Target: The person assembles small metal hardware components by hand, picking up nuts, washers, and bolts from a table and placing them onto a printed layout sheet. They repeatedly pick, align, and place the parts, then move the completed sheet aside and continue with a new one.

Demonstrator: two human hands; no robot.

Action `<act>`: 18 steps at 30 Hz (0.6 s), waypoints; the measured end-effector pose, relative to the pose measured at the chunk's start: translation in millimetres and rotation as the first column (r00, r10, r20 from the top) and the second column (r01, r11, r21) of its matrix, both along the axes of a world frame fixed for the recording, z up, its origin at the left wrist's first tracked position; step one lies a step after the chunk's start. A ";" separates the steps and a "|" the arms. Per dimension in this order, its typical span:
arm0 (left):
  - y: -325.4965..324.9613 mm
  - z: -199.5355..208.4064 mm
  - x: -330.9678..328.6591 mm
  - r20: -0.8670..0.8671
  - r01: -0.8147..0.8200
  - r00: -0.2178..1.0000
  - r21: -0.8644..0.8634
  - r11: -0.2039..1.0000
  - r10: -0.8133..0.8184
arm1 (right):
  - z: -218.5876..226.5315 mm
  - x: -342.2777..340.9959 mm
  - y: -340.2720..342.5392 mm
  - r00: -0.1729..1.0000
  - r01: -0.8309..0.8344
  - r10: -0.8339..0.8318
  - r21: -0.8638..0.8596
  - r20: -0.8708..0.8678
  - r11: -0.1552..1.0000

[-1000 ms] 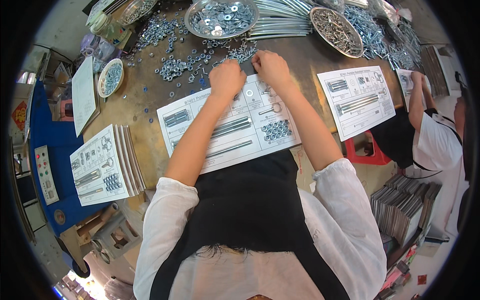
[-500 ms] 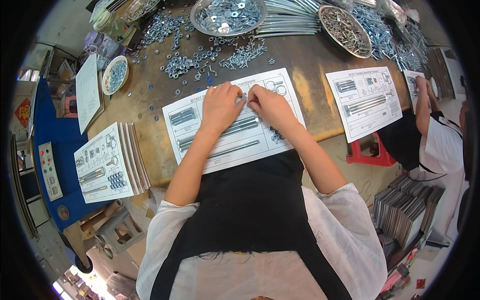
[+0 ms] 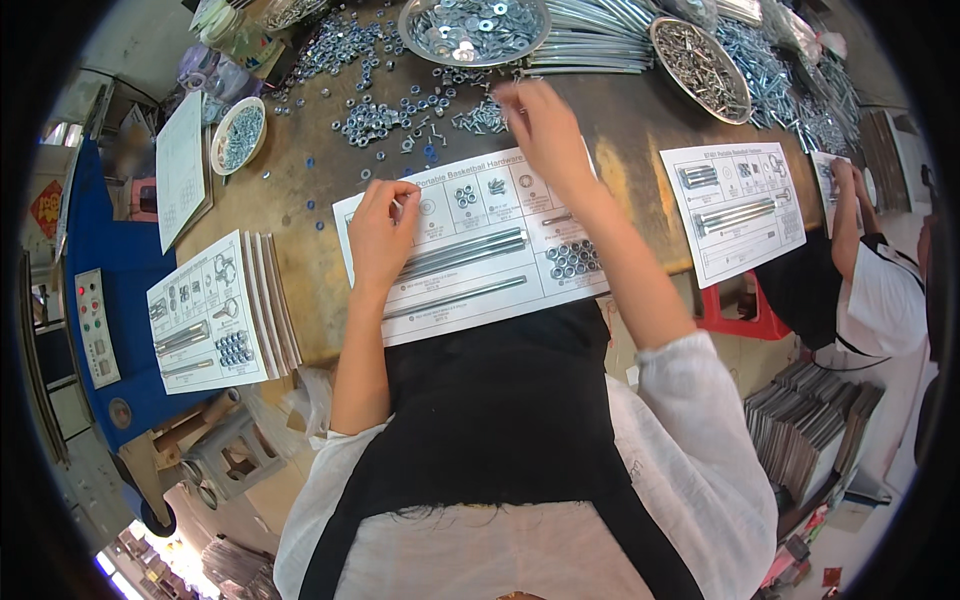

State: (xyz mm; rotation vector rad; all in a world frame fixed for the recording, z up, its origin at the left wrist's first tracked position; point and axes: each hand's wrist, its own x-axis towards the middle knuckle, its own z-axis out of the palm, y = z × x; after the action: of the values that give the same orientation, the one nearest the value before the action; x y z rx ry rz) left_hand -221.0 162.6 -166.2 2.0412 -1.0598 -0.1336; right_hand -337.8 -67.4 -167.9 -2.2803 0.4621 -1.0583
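Note:
A printed hardware card (image 3: 470,312) lies in front of me, showing pictures of nuts, screws and long bolts in boxes. My left hand (image 3: 382,236) rests at the card's left part, fingers loosely bent and thumb apart, with nothing visible between them. Over the card's far edge, my right hand (image 3: 548,132) reaches toward the pile of small screws (image 3: 480,118); its fingertips are smeared by motion, so whatever they may hold is hidden. Beside the screws lie loose nuts (image 3: 368,124).
Behind the screws stands a steel bowl of washers (image 3: 472,28), with long bolts (image 3: 590,45) beside it. A bowl of screws (image 3: 700,70) sits right, a small white bowl (image 3: 240,137) left. Stacked cards (image 3: 210,320) stand left; another card (image 3: 733,212) lies right. Another person's arm (image 3: 847,215) works far right.
My hands, together over the card before, have parted. The right has moved away from me toward the screws; the left has shifted left and nearer, uncovering printed pictures.

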 end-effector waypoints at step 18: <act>36.6 5.2 18.8 -0.025 0.055 0.998 -0.071 0.996 -0.057 | -2.7 117.5 -93.1 0.879 0.062 -0.056 -0.003 -0.474 0.998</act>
State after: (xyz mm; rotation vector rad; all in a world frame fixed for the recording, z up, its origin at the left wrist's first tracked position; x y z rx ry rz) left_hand -202.3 199.1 -160.9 1.9431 -1.0903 -0.1500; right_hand -220.3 -160.4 -170.6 -2.5241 0.7332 -0.5040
